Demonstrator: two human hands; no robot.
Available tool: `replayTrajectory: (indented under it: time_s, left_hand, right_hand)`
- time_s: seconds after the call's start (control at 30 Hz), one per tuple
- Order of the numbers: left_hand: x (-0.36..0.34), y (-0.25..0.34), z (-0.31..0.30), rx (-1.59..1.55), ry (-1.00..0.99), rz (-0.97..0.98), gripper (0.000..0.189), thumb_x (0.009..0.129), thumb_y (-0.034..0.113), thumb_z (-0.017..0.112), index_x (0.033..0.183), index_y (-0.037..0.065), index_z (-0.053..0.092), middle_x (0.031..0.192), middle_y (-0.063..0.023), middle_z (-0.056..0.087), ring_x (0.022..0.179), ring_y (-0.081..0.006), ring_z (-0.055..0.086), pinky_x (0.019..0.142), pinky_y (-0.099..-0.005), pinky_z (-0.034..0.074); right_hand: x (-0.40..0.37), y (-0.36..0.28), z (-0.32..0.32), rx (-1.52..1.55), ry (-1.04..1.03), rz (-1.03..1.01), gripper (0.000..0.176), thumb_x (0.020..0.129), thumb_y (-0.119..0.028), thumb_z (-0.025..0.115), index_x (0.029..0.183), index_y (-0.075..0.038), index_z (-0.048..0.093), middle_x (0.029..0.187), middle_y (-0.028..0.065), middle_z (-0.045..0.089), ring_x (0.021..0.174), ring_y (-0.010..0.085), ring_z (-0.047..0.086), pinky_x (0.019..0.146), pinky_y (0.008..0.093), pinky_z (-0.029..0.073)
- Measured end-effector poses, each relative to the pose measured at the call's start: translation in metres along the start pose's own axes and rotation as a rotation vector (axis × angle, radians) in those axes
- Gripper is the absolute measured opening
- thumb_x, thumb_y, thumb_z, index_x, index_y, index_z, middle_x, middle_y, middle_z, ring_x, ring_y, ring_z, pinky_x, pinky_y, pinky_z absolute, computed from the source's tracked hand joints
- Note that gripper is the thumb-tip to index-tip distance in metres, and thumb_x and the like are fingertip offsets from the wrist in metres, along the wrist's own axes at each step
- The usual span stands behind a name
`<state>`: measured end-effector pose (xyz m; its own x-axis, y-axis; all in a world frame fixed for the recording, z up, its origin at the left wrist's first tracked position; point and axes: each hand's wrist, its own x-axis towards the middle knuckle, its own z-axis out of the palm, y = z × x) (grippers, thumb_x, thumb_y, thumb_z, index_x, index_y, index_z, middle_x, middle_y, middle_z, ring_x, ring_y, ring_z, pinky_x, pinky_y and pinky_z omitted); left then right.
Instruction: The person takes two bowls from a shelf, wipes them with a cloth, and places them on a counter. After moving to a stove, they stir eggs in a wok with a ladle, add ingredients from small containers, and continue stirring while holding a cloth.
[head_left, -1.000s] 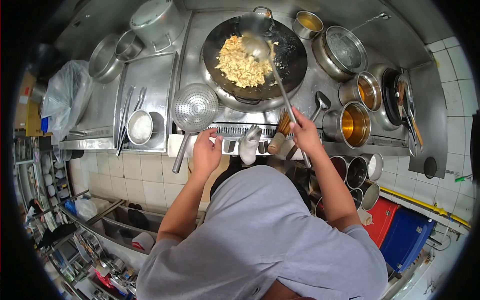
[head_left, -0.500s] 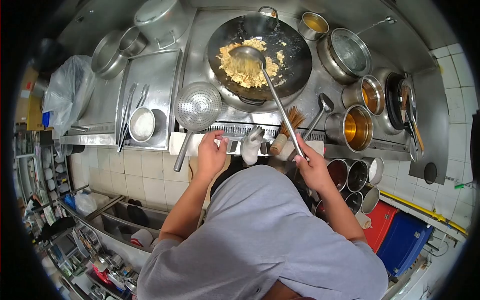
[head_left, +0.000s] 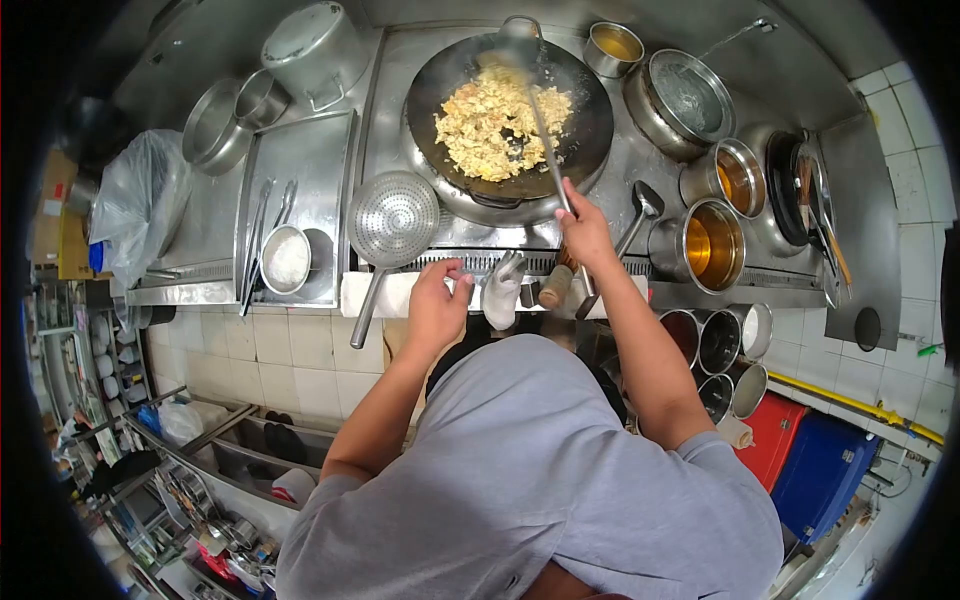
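My right hand (head_left: 586, 232) grips the long metal handle of a ladle (head_left: 546, 140), whose bowl is blurred by motion at the far side of the wok. The black wok (head_left: 590, 140) sits on the stove and holds a spread of yellow, crumbly food that looks like scrambled egg (head_left: 485, 135). Near the stove's front edge, my left hand (head_left: 438, 305) is empty, its fingers loosely bent and the thumb apart. It hovers by a white folded cloth (head_left: 400, 292). Just right of it stands a bunched grey-white cloth (head_left: 502, 292). A perforated strainer (head_left: 394, 220) lies to its left.
A bowl of white granules (head_left: 286, 260) stands on a metal tray (head_left: 325, 190) at left. To the right are a spatula (head_left: 648, 200), pots of amber liquid (head_left: 712, 250) and a water pot (head_left: 690, 95). A brush (head_left: 558, 285) lies at the front edge.
My right hand has pushed the ladle forward, and its bowl has gone from over the food to the wok's far side. The food is spread wider. My left hand has shifted slightly right.
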<state>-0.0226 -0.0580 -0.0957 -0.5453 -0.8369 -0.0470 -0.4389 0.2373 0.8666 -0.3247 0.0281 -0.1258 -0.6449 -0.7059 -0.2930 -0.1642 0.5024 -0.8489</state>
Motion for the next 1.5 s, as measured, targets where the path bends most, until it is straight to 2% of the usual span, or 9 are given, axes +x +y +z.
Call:
replayTrajectory:
  time_s: [0.1, 0.23, 0.43, 0.5, 0.67, 0.9, 1.0, 1.27, 1.5]
  left_hand:
    - [0.001, 0.005, 0.001, 0.018, -0.032, 0.008, 0.03, 0.097, 0.018, 0.078, 0.121, 0.0, 0.075, 0.1, -0.0141, 0.072, 0.071, -0.0262, 0.062, 0.07, -0.0403, 0.052]
    - [0.008, 0.013, -0.003, 0.053, -0.052, 0.01, 0.03, 0.097, 0.017, 0.078, 0.122, 0.0, 0.074, 0.1, -0.0142, 0.072, 0.071, -0.028, 0.062, 0.071, -0.0407, 0.052]
    - [0.05, 0.027, 0.013, 0.171, 0.033, 0.363, 0.029, 0.098, 0.012, 0.075, 0.123, -0.003, 0.073, 0.113, -0.0185, 0.071, 0.099, -0.0393, 0.068, 0.087, -0.0506, 0.055]
    - [0.07, 0.051, 0.028, 0.252, 0.095, 0.57, 0.028, 0.1, 0.015, 0.073, 0.121, -0.003, 0.073, 0.12, -0.0207, 0.07, 0.111, -0.0427, 0.067, 0.094, -0.0551, 0.055]
    - [0.115, 0.026, 0.07, 0.456, -0.152, 0.484, 0.022, 0.101, 0.023, 0.072, 0.105, 0.001, 0.074, 0.105, -0.0196, 0.073, 0.104, -0.0422, 0.069, 0.09, -0.0549, 0.056]
    - [0.049, 0.107, 0.018, 0.506, -0.153, 0.544, 0.023, 0.102, 0.022, 0.07, 0.086, 0.006, 0.074, 0.081, -0.0148, 0.069, 0.081, -0.04, 0.067, 0.074, -0.0521, 0.054]
    - [0.085, 0.083, 0.041, 0.54, -0.115, 0.572, 0.024, 0.1, 0.025, 0.073, 0.082, 0.008, 0.073, 0.08, -0.0125, 0.071, 0.079, -0.0363, 0.068, 0.069, -0.0497, 0.054]
    - [0.026, -0.017, 0.086, 0.573, -0.163, 0.507, 0.027, 0.1, 0.026, 0.074, 0.08, 0.009, 0.073, 0.079, -0.0156, 0.074, 0.078, -0.0378, 0.071, 0.072, -0.051, 0.056]
    - [0.063, 0.062, 0.03, 0.568, -0.12, 0.547, 0.027, 0.1, 0.027, 0.074, 0.084, 0.005, 0.077, 0.083, -0.0157, 0.076, 0.081, -0.0373, 0.071, 0.072, -0.0492, 0.058]
  right_hand:
    - [-0.016, 0.016, -0.032, -0.072, -0.154, -0.351, 0.067, 0.105, -0.001, 0.07, 0.168, -0.015, 0.051, 0.155, 0.0187, 0.068, 0.128, 0.0214, 0.069, 0.111, 0.0342, 0.051]
    - [-0.081, -0.003, -0.126, -0.524, -0.162, -0.213, 0.066, 0.099, -0.008, 0.076, 0.159, -0.032, 0.062, 0.11, 0.0201, 0.071, 0.1, 0.0423, 0.071, 0.089, 0.0479, 0.057]
    - [-0.15, 0.047, -0.145, -0.542, 0.087, -0.276, 0.07, 0.096, 0.003, 0.073, 0.161, -0.022, 0.062, 0.091, 0.0166, 0.058, 0.079, 0.0322, 0.061, 0.077, 0.0417, 0.053]
    - [-0.187, 0.045, -0.122, -0.353, 0.129, -0.153, 0.07, 0.101, 0.004, 0.068, 0.166, -0.017, 0.054, 0.115, 0.0191, 0.073, 0.096, 0.0259, 0.068, 0.095, 0.0331, 0.055]
    - [-0.241, -0.005, -0.121, -0.144, -0.026, 0.03, 0.069, 0.101, 0.003, 0.068, 0.166, -0.015, 0.053, 0.14, 0.0274, 0.071, 0.126, 0.0333, 0.073, 0.111, 0.0351, 0.051]
    - [-0.296, -0.075, -0.191, -0.254, -0.344, 0.149, 0.072, 0.099, 0.004, 0.07, 0.166, -0.017, 0.054, 0.117, 0.0195, 0.074, 0.104, 0.0315, 0.071, 0.103, 0.0359, 0.053]
    - [-0.262, -0.062, -0.163, -0.382, -0.254, -0.072, 0.066, 0.1, 0.002, 0.071, 0.162, -0.019, 0.06, 0.094, 0.0201, 0.065, 0.088, 0.0346, 0.063, 0.089, 0.041, 0.054]
    - [-0.162, -0.032, -0.07, -0.427, 0.036, -0.299, 0.069, 0.1, 0.001, 0.069, 0.165, -0.02, 0.056, 0.094, 0.0218, 0.063, 0.087, 0.0422, 0.065, 0.083, 0.0486, 0.054]
    - [-0.251, -0.032, -0.098, -0.3, -0.072, -0.174, 0.069, 0.097, 0.003, 0.073, 0.162, -0.017, 0.059, 0.092, 0.0191, 0.063, 0.083, 0.0365, 0.066, 0.084, 0.0411, 0.056]
